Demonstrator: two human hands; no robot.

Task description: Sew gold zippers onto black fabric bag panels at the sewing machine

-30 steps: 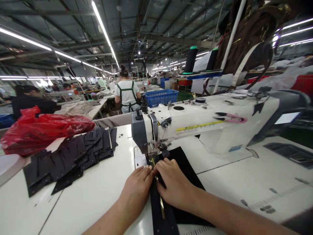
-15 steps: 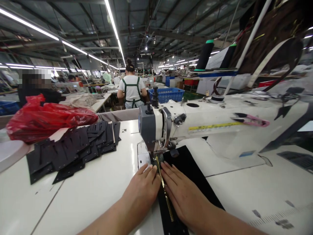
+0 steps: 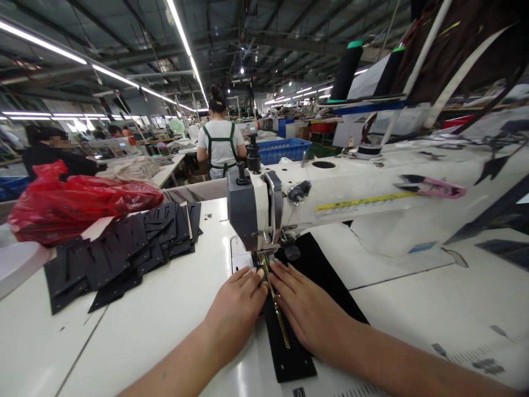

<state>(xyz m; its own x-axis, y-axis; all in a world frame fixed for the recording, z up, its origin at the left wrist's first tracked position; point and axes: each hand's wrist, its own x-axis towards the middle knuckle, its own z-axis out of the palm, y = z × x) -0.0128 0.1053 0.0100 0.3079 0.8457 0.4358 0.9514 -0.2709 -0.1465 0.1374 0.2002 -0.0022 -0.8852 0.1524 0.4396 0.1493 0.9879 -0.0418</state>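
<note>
The black cloth (image 3: 291,366) has slid farther into the sewing machine (image 3: 243,207), leaving less gold zip (image 3: 280,318) in front, as the left hand (image 3: 235,309) and right hand (image 3: 311,310) press flat, gripping nothing.

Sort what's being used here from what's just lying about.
In use, it seems:
- left hand and right hand
- black cloth
- gold zipper
- sewing machine

Apparently lying about:
- red bag
- pink-handled snips
- blue basket

The loose dark pieces lie untouched; whether they belong, I can't tell.
</note>
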